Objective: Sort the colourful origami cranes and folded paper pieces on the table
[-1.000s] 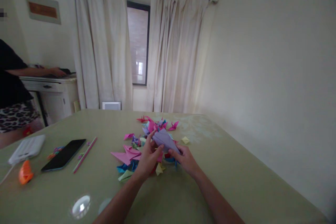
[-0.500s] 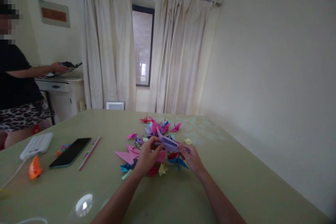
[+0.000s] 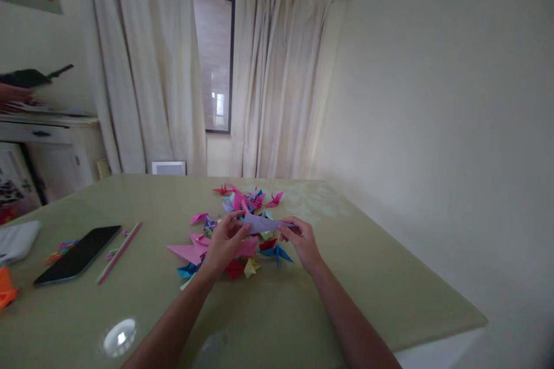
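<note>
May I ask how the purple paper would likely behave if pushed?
The purple paper is probably light, being thin and pinched by the left hand and right hand. It seems fairly stiff lengthwise, since it spans the hands without obvious sag. Its folded edges would likely crease if pushed.

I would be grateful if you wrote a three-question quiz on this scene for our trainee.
1. What colour is the folded paper held between the left hand and right hand?
2. True or false: in the picture, the smartphone lies to the right of the origami pile.
3. Choose: the window shows A) left of both curtains, B) between them, C) right of both.

Key: 1. Lavender. 2. False. 3. B.
</note>
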Action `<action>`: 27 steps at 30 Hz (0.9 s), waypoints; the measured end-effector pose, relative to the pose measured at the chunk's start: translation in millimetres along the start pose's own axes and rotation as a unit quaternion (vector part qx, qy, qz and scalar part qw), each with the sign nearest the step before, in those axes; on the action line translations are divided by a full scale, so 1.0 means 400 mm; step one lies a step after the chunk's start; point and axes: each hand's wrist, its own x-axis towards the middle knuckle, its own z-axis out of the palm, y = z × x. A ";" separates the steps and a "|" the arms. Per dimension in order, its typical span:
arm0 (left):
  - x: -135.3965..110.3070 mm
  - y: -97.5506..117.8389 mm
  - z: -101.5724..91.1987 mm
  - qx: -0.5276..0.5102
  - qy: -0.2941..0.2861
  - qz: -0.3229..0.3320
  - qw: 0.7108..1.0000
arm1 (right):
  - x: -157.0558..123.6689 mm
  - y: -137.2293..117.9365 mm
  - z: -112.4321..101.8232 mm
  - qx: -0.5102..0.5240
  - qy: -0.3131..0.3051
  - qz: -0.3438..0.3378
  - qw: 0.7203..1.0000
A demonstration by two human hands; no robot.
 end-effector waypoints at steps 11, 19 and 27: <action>-0.057 0.048 0.037 0.157 -0.166 0.069 0.971 | 0.004 -0.013 0.007 0.266 0.074 0.056 0.959; 0.007 0.104 -0.105 0.304 -0.070 0.080 0.947 | 0.017 0.012 -0.022 0.292 0.144 0.055 0.944; -0.033 0.069 -0.138 0.535 -0.196 0.081 0.817 | 0.024 0.029 -0.027 0.283 0.178 0.074 0.940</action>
